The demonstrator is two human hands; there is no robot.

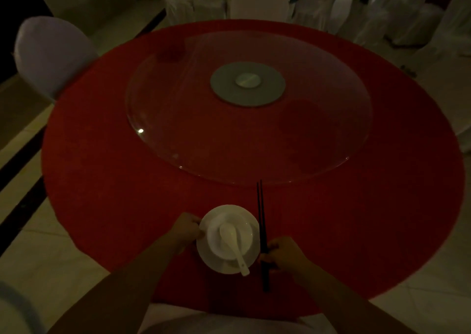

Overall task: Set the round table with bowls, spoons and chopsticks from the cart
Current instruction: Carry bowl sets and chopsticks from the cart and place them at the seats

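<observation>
At the near edge of the table, one place setting is being laid. A white plate carries a bowl, and a spoon lies in the bowl with its handle pointing back over the rim toward the person. The left hand pinches the plate's left rim, thumb on top and the other fingers curled under the edge. The light is too dim to tell whether the plate is already down on the red cloth or just above it.

Just to the right of the plate, the right hand has its fingers curled round a pair of dark chopsticks, gripping them low on the shafts. The sticks lie close together, side by side, with their far ends pointing at the glass turntable. Whether they touch the cloth cannot be told.

The step in hand looks like the first setting, since no other bowl shows on the table. The next move calls for releasing the plate squarely, then laying the chopsticks parallel beside it, near but not under the rim, without knocking the spoon. White-covered chairs stand round the table, so more places remain. The cart is out of view.
</observation>
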